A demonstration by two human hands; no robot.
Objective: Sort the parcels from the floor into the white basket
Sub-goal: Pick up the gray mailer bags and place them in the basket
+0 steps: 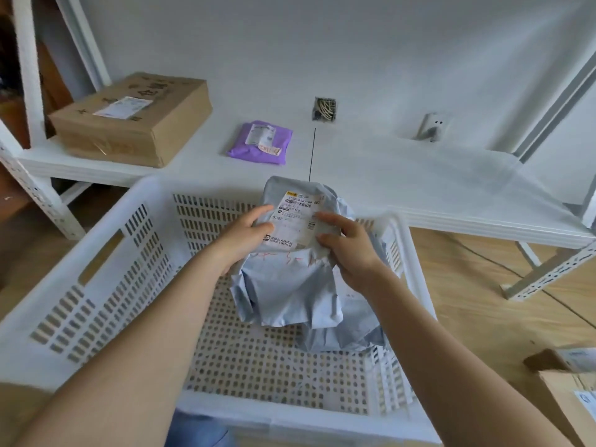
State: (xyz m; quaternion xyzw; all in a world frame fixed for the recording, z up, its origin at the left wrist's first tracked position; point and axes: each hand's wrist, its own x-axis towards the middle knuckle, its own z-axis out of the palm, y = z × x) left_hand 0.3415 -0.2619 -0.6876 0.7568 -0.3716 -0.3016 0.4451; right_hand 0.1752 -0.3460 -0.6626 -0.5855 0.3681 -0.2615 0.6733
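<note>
Both hands grip a grey parcel (290, 272) over the basket (106, 275): left hand (248, 233) curled round its left edge, right hand (346, 250) pinching the right, label facing up. This looks like the placing step; next, lower it to the basket floor and let go (another grey bag seems to lie beneath).

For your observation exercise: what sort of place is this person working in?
Probably a parcel sorting or storage room: labelled parcels such as the grey mailer bag, a white basket, and a white metal shelf holding a cardboard box.
</note>
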